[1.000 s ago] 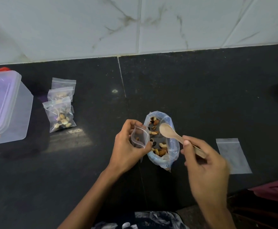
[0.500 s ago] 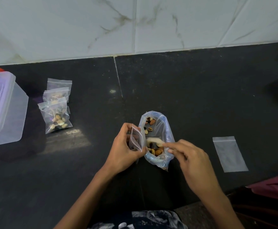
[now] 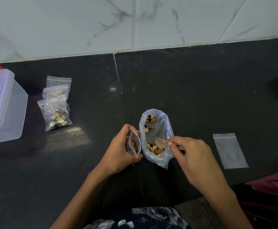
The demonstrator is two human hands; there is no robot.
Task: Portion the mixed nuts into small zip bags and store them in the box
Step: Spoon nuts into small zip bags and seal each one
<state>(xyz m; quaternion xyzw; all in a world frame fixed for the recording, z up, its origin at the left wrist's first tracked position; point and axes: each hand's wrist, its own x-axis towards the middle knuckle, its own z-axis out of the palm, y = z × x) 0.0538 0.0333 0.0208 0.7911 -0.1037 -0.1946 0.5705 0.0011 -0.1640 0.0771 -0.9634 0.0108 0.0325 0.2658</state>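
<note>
With the spoon [image 3: 160, 143] dipped into the nut bag [image 3: 156, 138] at centre frame, main risk: spill on the transfer across to the small bag [image 3: 133, 143].

- Left hand [image 3: 120, 152]: fingers curled around the small bag, holding its mouth open, a few nuts already inside. Mouth narrow. Any slack in that grip lets the mouth collapse, so nuts bounce off onto the dark surface [image 3: 201, 96].
- Right hand [image 3: 196, 161]: fingers pinched on the spoon handle, bowl down among the nuts at the near end of the nut bag. Overloaded scoop likely to shed nuts in the gap between the two bags.
- Nut bag soft-walled, rim rolled down, standing free, touching or almost touching the small bag. Sideways drag with the spoon could tip it or fold the rim in. Cannot tell what props it up inside.
- Few nuts left, scattered at both ends. Scraping the thin plastic could snag or tear it.

Elsewhere:
- Filled bags [image 3: 55, 104] piled at left of frame, beside the box [image 3: 6, 104] at far left edge, not yet in it. Seals unreadable from here; any left unzipped would leak once stacked.
- Box lid apparently still on, so needs a free hand later.
- Empty bag [image 3: 230, 150] lying flat at right of frame, well apart from the hands. Light enough to slide off with a sleeve brush.
</note>
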